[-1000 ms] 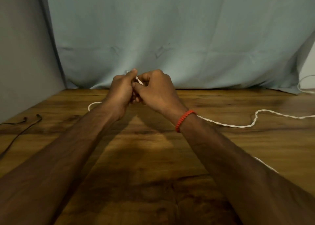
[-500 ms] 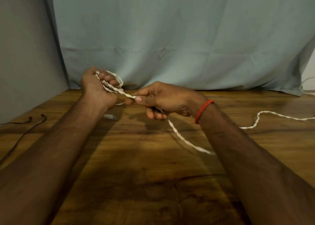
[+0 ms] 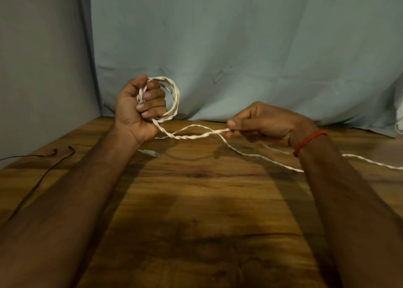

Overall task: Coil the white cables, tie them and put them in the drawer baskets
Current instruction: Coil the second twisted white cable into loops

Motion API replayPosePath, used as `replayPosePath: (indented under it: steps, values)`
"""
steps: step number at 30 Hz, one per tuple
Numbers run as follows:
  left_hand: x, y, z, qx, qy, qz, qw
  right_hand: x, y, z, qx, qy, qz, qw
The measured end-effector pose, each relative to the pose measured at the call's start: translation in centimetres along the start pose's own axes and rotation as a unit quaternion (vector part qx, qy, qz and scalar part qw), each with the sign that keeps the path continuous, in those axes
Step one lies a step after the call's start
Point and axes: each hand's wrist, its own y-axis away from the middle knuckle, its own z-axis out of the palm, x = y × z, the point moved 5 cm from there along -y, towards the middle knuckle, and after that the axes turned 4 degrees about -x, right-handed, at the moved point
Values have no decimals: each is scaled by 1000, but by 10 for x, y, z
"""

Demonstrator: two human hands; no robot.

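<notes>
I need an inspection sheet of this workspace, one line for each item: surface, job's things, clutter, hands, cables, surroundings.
Surface: wooden table, dark grain, shadows of both arms.
Job's things: white cable, twisted, partly wound into a coil; the rest trails right across the table; drawer baskets not seen.
Clutter: nothing seen.
Hands: left hand closed around the coil; right hand pinches the cable, red wristband.
Cables: black cable at the table's left edge, untouched.
Surroundings: light blue cloth behind, grey wall left.
</notes>
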Motion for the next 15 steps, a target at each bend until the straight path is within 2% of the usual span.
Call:
replayPosePath:
  steps: [3,6,8,11,15]
  values:
    - [-9,-1,0,-14,-49,-46,998,-3,-2,-1,44,244,60,967]
    - [-22,-3,4,-26,-126,-98,987,-12,-8,-2,99,373,113,916]
    - [-33,-4,7,-33,-157,-141,977,-22,-8,1,174,453,130,865]
    - [-47,-5,9,0,-218,-183,959,-44,0,14,316,496,84,804]
    - [-58,-9,6,82,-305,-164,934,-59,1,27,425,463,-16,778]
